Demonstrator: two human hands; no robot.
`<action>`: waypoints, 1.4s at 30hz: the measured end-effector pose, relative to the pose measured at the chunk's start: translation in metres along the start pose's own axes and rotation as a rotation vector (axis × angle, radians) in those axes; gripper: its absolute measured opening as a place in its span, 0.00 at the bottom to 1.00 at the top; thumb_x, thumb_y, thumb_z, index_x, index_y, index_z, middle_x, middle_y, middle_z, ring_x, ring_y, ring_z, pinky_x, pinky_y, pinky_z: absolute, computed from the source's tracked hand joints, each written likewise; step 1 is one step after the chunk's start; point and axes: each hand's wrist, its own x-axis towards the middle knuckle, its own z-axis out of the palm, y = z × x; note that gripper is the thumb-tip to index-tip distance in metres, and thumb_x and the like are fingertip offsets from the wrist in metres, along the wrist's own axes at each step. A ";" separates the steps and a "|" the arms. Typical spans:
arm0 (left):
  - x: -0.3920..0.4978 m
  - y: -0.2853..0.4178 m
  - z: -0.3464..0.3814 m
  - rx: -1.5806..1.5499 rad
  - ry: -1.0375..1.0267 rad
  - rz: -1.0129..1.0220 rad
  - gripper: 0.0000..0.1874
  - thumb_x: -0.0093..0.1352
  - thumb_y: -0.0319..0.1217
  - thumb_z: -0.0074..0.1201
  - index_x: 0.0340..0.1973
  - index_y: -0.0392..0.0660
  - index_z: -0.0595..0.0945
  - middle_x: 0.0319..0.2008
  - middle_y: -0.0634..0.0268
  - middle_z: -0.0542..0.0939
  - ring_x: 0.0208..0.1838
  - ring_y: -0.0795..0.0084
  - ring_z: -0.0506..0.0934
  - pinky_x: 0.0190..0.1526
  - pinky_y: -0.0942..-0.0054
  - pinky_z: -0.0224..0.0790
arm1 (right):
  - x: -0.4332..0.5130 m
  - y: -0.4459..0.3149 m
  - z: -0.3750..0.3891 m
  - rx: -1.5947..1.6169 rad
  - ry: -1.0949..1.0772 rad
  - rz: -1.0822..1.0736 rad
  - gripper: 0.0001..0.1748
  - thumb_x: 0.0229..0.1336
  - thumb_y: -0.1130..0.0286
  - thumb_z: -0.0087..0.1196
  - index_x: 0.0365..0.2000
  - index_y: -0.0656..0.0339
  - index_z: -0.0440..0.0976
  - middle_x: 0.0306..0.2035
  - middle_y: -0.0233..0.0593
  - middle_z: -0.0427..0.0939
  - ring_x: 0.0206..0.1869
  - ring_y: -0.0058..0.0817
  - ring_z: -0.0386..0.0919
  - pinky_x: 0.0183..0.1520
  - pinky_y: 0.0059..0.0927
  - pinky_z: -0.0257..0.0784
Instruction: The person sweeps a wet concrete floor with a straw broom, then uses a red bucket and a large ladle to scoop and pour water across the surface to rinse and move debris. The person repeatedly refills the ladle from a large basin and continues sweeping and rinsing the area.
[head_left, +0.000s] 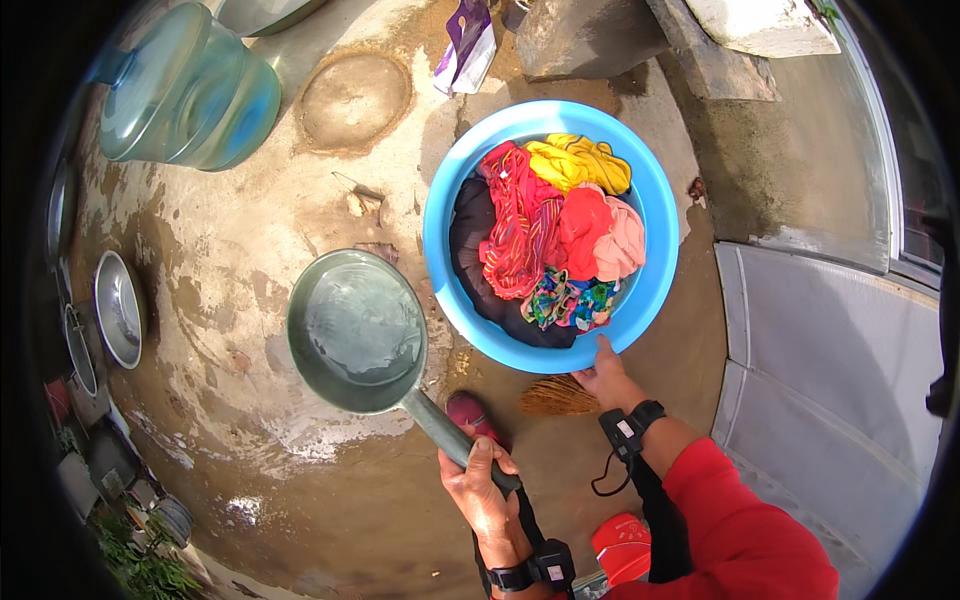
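My left hand (484, 480) grips the handle of a grey-green dipper (358, 330), whose round bowl holds some clear water. The dipper hangs over the wet concrete, to the left of a light-blue plastic basin (551, 361). My right hand (607, 375) holds the basin's near rim, thumb on top and fingers hidden beneath. Inside lie a yellow garment (581, 161), a red striped cloth (517, 225), a salmon-pink cloth (621, 238), a floral cloth (570, 298) and dark fabric (472, 232).
A clear blue water-cooler bottle (191, 94) lies at the upper left. Metal bowls, one of them a silver basin (118, 309), stand along the left. A straw broom head (559, 396) shows below the blue basin. Stone blocks (589, 37) and a grey panel (832, 360) bound the right.
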 end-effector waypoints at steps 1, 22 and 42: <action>0.001 -0.001 0.000 0.000 -0.012 0.011 0.12 0.63 0.22 0.51 0.42 0.35 0.70 0.20 0.62 0.71 0.16 0.75 0.68 0.17 0.79 0.62 | -0.001 0.000 0.011 0.027 0.022 0.017 0.20 0.66 0.55 0.39 0.48 0.58 0.64 0.47 0.39 0.71 0.50 0.35 0.70 0.54 0.39 0.69; 0.005 0.021 -0.037 -0.014 0.044 0.152 0.14 0.67 0.26 0.50 0.46 0.35 0.69 0.23 0.66 0.69 0.19 0.81 0.64 0.21 0.84 0.59 | -0.075 0.085 0.316 0.219 -0.851 0.206 0.17 0.59 0.67 0.47 0.47 0.60 0.62 0.41 0.39 0.74 0.41 0.31 0.76 0.49 0.31 0.72; -0.077 -0.129 0.026 0.288 -0.371 0.144 0.16 0.64 0.26 0.52 0.45 0.34 0.68 0.20 0.65 0.67 0.15 0.79 0.64 0.14 0.83 0.57 | 0.082 0.055 -0.312 -1.894 0.120 -0.583 0.27 0.46 0.65 0.56 0.48 0.59 0.65 0.44 0.43 0.71 0.50 0.41 0.69 0.49 0.43 0.66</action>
